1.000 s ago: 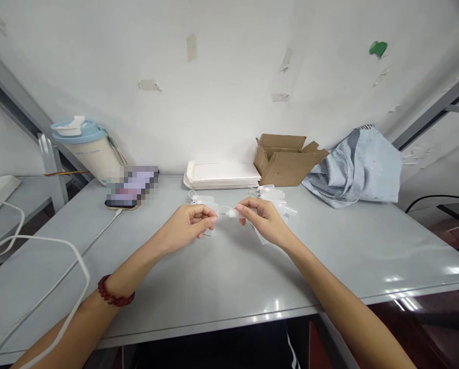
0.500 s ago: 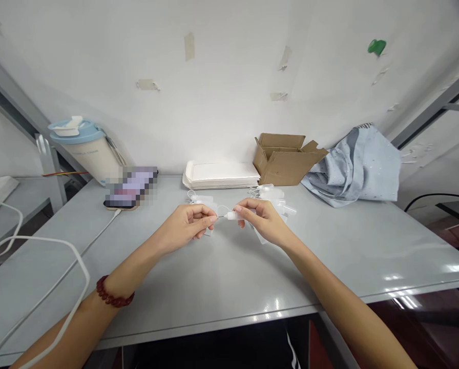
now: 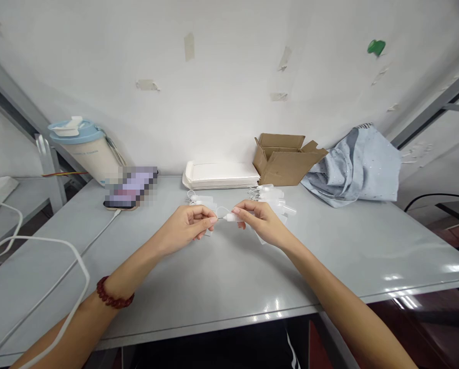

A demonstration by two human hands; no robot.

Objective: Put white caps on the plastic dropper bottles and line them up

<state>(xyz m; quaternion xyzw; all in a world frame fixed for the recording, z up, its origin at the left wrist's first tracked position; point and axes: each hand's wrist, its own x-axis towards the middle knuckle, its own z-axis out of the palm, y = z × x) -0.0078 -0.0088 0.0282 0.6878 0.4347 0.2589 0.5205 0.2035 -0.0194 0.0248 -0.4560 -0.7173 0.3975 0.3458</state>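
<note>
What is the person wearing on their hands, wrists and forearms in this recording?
The left hand and right hand are bare, without gloves. A dark red beaded bracelet circles the left wrist. Nothing shows on the right wrist, and no sleeve covers either forearm.

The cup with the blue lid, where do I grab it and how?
I'd hold the cup round its cream body, just under the blue lid, coming from the front left: the body looks round and narrows downward, and the phone lies close on its right.
</note>
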